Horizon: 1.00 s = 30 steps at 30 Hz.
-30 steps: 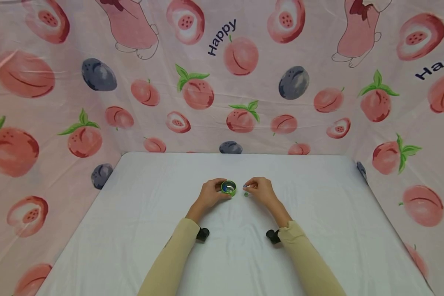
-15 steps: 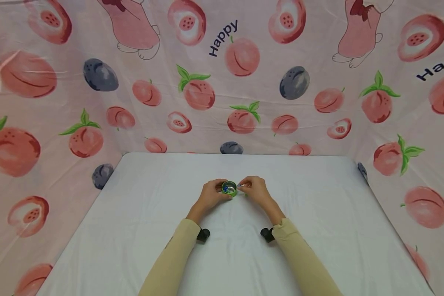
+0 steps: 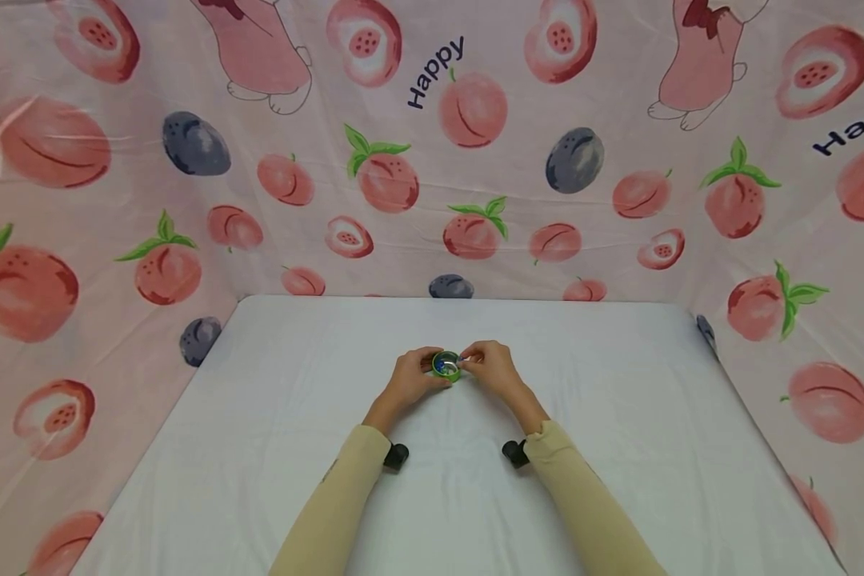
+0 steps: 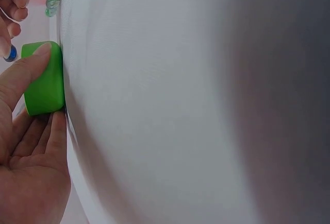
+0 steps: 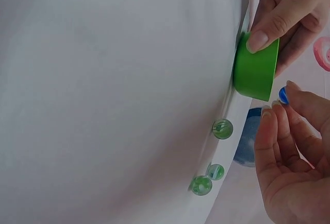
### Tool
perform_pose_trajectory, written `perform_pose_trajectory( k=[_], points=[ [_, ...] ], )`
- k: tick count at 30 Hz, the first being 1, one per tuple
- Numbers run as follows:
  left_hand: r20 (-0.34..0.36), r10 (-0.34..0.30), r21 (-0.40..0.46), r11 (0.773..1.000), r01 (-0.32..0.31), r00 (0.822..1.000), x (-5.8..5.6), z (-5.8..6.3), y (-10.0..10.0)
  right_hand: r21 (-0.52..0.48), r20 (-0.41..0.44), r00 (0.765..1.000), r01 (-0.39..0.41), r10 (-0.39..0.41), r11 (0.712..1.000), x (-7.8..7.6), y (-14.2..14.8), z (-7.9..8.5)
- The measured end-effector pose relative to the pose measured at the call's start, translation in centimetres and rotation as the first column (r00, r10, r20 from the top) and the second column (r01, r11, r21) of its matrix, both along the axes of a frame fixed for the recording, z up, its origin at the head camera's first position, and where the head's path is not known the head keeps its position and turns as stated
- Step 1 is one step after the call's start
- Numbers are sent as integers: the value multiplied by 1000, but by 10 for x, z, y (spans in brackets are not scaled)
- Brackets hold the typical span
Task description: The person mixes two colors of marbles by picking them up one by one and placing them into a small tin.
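Observation:
My left hand (image 3: 409, 380) grips a small round green bowl (image 5: 256, 72) that stands on the white table, thumb on the near side and fingers behind it. Its inside looks shiny and holds several blue and greenish marbles (image 3: 441, 366). Between the thumb and fingertips of my right hand (image 3: 494, 370) a blue marble (image 5: 283, 95) is pinched, right beside the bowl's rim. Three green-patterned glass marbles, one nearer the bowl (image 5: 223, 128) and a close pair (image 5: 201, 185), lie on the cloth to the bowl's right; in the head view my right hand hides them.
A white cloth covers the table (image 3: 446, 496), slightly creased. Pink fabric printed with peaches (image 3: 473, 110) hangs behind it and along both sides. Dark wrist cameras (image 3: 397, 457) show at both cuffs.
My right hand has moved left with the blue marble, from beside the bowl up to its rim. The left hand and the bowl have stayed nearly in place.

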<state>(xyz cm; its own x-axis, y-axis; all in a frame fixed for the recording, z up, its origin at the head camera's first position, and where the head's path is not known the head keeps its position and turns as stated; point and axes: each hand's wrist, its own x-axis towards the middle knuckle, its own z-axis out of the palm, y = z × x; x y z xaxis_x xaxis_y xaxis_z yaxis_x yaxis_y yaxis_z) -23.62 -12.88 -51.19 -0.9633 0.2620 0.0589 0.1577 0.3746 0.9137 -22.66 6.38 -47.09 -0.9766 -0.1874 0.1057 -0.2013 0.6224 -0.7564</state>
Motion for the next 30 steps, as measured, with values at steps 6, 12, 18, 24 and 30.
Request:
perform_pose_trajectory(
  k=[6,12,18,24,30],
  points=[
    [-2,-9,6,1000,9,1000,0,0,0,-1,9,1000,-4,4,1000,0,-2,0],
    [-6,-13,2,1000,13,1000,1,0,-1,7,8,1000,-7,7,1000,1,-3,1],
    [-2,-7,-6,1000,7,1000,-1,0,-1,8,1,1000,15,-15,1000,2,0,4],
    [2,3,-14,1000,-3,1000,0,1,-1,2,11,999,34,-34,999,2,10,5],
    [9,4,-16,1000,-3,1000,0,1,0,-6,24,998,55,-55,998,2,21,4]
  ],
)
